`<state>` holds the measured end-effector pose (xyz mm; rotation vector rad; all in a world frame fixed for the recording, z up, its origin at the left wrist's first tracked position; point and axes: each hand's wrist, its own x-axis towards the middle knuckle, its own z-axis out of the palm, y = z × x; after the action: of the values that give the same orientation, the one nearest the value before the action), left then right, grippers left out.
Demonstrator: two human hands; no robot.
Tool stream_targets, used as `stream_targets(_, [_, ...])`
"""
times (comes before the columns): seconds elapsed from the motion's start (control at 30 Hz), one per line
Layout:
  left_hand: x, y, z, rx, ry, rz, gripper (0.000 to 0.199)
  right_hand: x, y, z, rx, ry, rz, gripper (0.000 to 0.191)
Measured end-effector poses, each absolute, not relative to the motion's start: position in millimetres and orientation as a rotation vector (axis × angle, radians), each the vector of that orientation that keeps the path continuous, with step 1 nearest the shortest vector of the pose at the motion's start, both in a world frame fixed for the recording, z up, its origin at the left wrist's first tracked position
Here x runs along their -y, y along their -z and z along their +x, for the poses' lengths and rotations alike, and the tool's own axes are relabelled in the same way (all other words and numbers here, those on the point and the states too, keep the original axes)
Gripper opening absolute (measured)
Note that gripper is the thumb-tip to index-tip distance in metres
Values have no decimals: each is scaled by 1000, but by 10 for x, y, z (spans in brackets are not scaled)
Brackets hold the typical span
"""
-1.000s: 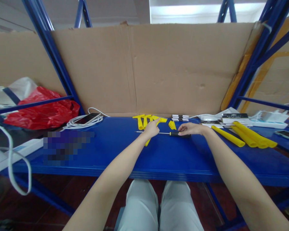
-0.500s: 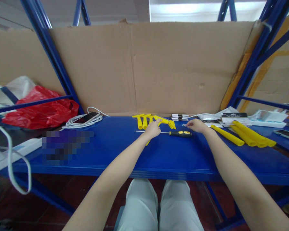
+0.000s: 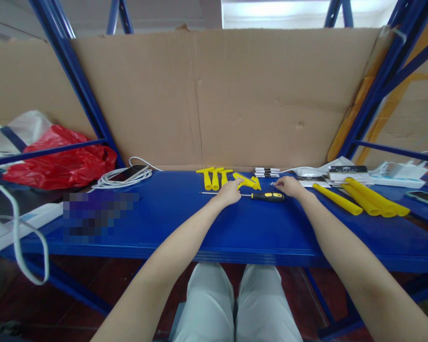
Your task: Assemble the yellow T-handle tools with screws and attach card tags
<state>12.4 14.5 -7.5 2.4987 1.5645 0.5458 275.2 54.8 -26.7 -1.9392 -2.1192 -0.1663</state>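
Note:
My left hand (image 3: 229, 192) is closed around a yellow T-shaped plastic piece (image 3: 244, 180); its wide head shows beyond my fingers and its handle is mostly hidden in the hand. Against its right end lies another small yellow part (image 3: 257, 183). To the left stand several similar yellow T-shaped pieces (image 3: 215, 179) in a row. My right hand (image 3: 287, 185) has its fingertips pinched together at some small silvery bits (image 3: 273, 184), too small to name. Between the hands lies a screwdriver (image 3: 267, 196) with a black and yellow handle, its shaft pointing left.
On the right of the blue table (image 3: 185, 228) lie yellow tubes (image 3: 373, 202), white boxes (image 3: 347, 174) and a phone (image 3: 426, 199). Small black-and-white packs (image 3: 267, 172) sit by the cardboard (image 3: 257, 95). A coiled white cable (image 3: 110, 179) and red bag (image 3: 71, 156) are left.
My left hand has shifted slightly right with the yellow piece, whose wide head now shows more. The right hand stays by the small silvery bits, its fingertips a little nearer them.

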Motion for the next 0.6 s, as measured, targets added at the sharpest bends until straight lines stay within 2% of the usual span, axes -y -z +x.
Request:
stream_targets(0.27, [-109, 68, 134, -1536, -517, 2524, 55, -553, 272, 2715, 2075, 250, -1943, 19])
stream_targets(0.6, [-124, 89, 135, -1523, -504, 2555, 55, -562, 280, 2690, 2055, 171, -1934, 15])
